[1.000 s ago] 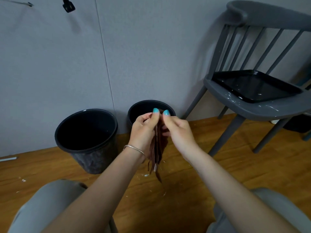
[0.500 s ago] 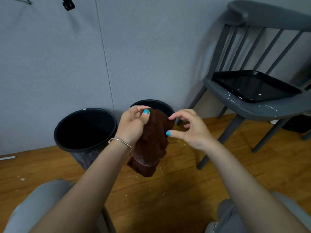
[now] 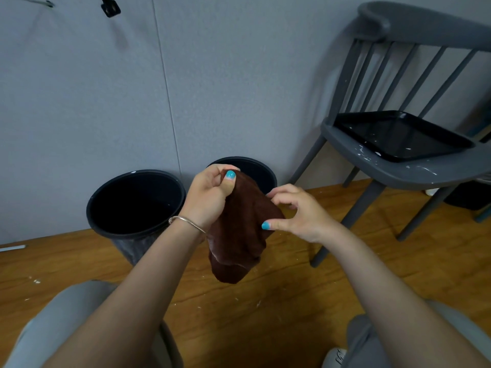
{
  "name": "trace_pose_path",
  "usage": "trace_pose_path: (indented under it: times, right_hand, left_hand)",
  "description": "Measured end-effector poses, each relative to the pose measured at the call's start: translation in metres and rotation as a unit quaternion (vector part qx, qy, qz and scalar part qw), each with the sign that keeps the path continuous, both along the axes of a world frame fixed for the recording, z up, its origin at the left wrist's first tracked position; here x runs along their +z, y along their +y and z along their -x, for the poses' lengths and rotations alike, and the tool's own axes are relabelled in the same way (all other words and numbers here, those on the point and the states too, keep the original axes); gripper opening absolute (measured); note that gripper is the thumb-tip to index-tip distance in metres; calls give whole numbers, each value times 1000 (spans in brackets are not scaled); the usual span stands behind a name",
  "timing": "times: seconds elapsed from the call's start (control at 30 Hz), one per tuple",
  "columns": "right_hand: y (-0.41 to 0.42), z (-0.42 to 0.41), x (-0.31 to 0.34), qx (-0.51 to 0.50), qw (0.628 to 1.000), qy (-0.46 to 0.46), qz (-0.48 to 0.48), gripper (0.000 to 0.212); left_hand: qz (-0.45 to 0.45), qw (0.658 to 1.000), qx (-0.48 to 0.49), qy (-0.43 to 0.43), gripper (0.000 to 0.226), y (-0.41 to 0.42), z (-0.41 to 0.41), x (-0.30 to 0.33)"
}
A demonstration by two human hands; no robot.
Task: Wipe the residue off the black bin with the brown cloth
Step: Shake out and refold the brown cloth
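Note:
A brown cloth (image 3: 240, 235) hangs in front of me above the wooden floor. My left hand (image 3: 210, 197) grips its top corner, thumb on the front. Over at the cloth's right edge, my right hand (image 3: 300, 213) pinches it with the thumb in front and the fingers behind. Against the wall to the left stands a black bin (image 3: 111, 192), with greyish smears low on its outer wall. A second black bin (image 3: 261, 168) is partly hidden behind my hands and the cloth. Neither hand touches a bin.
A grey chair (image 3: 398, 171) stands at the right with a black tray (image 3: 398, 136) on its seat, both flecked white. White flecks dot the wooden floor (image 3: 265, 309). My knees in grey trousers fill the lower corners. The grey wall is right behind the bins.
The cloth hung bunched in a narrow strip between my close-set hands. My hands have drawn apart and the cloth is spread wider between them.

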State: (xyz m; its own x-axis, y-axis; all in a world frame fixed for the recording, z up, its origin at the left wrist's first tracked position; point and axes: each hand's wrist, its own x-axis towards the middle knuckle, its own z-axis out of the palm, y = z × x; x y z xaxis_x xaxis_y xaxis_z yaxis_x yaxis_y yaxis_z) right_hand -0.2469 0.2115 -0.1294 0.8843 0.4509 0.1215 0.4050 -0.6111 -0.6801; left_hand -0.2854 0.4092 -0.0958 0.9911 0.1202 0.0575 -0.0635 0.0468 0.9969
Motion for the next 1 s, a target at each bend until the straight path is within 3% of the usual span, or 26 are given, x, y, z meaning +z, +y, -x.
trace_pose_path:
  times: [0.2,0.27,0.37,0.4,0.47,0.53,0.6,0.67,0.7,0.83,0.93,1.0]
  right_hand:
    - [-2,1,1,11,996,19,-92,19]
    - [-8,-2,-2,24,998,46,-20,25]
    - [-17,-5,-8,-15,985,26,172,44]
    - [-19,-6,-6,-27,987,6,161,36]
    - [-22,-5,3,-24,999,-11,47,19]
    - [-26,-3,13,-11,1000,-9,10,15]
    - [-28,-1,17,-38,986,-78,143,17]
    - [-28,2,13,-107,939,-176,274,24]
    - [-27,3,10,-141,926,-217,276,27]
    - [-24,3,10,-192,929,-280,148,25]
    - [-25,4,16,-156,931,-183,274,25]
    - [-24,6,10,-129,950,-164,232,20]
  left_hand:
    - [46,999,15,-10,19,4,-4,2]
    - [69,997,19,-13,19,5,-5,1]
    - [33,999,16,-20,18,6,-7,-3]
    - [23,999,30,-16,17,7,-7,-4]
    - [46,996,73,-2,16,11,-10,-5]
    - [57,994,95,1,15,17,-12,-3]
    - [-23,996,90,-8,13,21,-15,-6]
    - [-145,986,78,-4,13,18,-15,-10]
    - [-164,983,80,3,13,16,-15,-12]
    - [-64,995,74,10,12,20,-17,-12]
    - [-187,980,44,49,17,23,-22,-19]
    - [-221,972,61,44,12,19,-21,-24]
